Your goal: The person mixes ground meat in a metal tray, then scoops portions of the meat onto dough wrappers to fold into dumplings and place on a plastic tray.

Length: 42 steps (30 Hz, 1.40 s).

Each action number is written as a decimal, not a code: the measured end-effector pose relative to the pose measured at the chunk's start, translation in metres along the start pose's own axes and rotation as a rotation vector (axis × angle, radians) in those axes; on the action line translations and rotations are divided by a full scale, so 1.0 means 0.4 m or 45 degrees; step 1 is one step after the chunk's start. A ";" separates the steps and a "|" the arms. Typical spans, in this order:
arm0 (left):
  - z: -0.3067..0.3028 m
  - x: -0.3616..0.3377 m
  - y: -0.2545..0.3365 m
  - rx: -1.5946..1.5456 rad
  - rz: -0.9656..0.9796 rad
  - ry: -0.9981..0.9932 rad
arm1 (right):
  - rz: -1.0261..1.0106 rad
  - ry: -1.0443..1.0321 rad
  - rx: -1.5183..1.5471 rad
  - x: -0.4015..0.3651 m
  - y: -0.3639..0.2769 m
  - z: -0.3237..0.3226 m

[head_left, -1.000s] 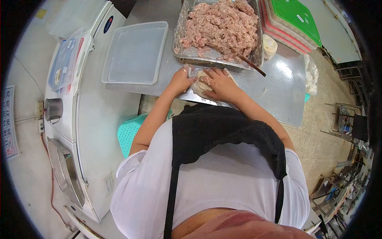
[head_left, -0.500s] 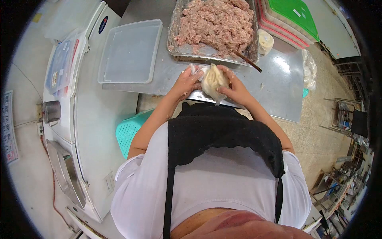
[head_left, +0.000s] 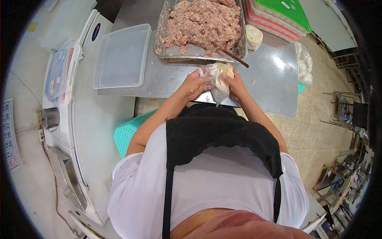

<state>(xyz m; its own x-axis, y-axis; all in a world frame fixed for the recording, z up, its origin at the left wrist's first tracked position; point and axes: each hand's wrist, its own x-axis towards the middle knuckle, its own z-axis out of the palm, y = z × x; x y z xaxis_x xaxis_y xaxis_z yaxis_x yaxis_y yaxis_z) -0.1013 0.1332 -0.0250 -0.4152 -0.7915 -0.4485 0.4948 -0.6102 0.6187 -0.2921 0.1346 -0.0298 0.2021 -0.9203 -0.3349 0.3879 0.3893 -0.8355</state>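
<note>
Close to the table's front edge, both hands hold a soft cream-coloured bundle [head_left: 226, 72], which looks like a stack of dumpling wrappers. Thin clear plastic [head_left: 217, 85] hangs around its left side and below it. My left hand [head_left: 195, 85] grips the plastic from the left, fingers bent. With the thumb across its face, my right hand [head_left: 237, 85] clasps the bundle from the right. Just beyond them, a metal tray [head_left: 162, 51] holds a heap of minced meat filling [head_left: 205, 26]. A thin brown stick [head_left: 236, 58] leans over the tray's near rim.
A similar cream-coloured round stack [head_left: 254, 37] sits right of the tray. Stacked containers with a green lid [head_left: 292, 14] stand behind it. A translucent plastic lid [head_left: 122, 55] lies left on the steel table [head_left: 274, 85]. A white refrigerator [head_left: 95, 131] and a turquoise basket [head_left: 126, 134] are at left.
The bundle has turned in my hands, and more of its plastic now shows on the left. My left fingers have closed in on the plastic. The view has shifted slightly.
</note>
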 end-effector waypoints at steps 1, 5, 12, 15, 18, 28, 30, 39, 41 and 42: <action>0.002 0.001 -0.002 -0.003 0.001 0.002 | 0.003 -0.001 -0.001 0.002 0.007 0.001; 0.023 -0.001 0.001 0.014 -0.002 0.058 | -0.290 -0.078 -0.504 0.014 0.018 -0.010; -0.001 -0.032 0.023 -0.081 0.062 0.043 | -0.082 0.076 -0.003 0.019 0.018 -0.014; -0.010 -0.031 0.015 -0.029 0.065 0.040 | -0.192 0.102 -0.557 -0.009 -0.020 0.036; -0.008 -0.022 0.002 -0.075 0.091 0.109 | -0.336 0.088 -1.072 0.005 -0.006 0.014; -0.056 -0.025 0.054 0.017 0.152 0.154 | -0.058 0.083 -0.255 0.002 0.005 -0.007; -0.038 -0.024 0.039 0.258 0.158 0.174 | -0.201 0.093 -0.640 0.024 0.028 -0.018; -0.137 -0.029 0.033 1.350 0.468 0.467 | -0.176 0.110 -0.180 -0.001 0.020 -0.043; -0.168 -0.054 0.056 1.212 0.662 0.597 | -0.090 0.124 0.005 -0.016 0.004 -0.062; -0.189 -0.063 0.068 1.213 0.662 0.599 | -0.089 0.122 0.006 -0.016 0.002 -0.079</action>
<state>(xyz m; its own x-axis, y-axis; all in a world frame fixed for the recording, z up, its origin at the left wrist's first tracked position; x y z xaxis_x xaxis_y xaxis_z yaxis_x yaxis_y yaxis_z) -0.0196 0.1340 -0.0457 0.0884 -0.9936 -0.0707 -0.3304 -0.0962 0.9389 -0.3214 0.1396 -0.0422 0.0876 -0.9447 -0.3161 0.4026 0.3238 -0.8562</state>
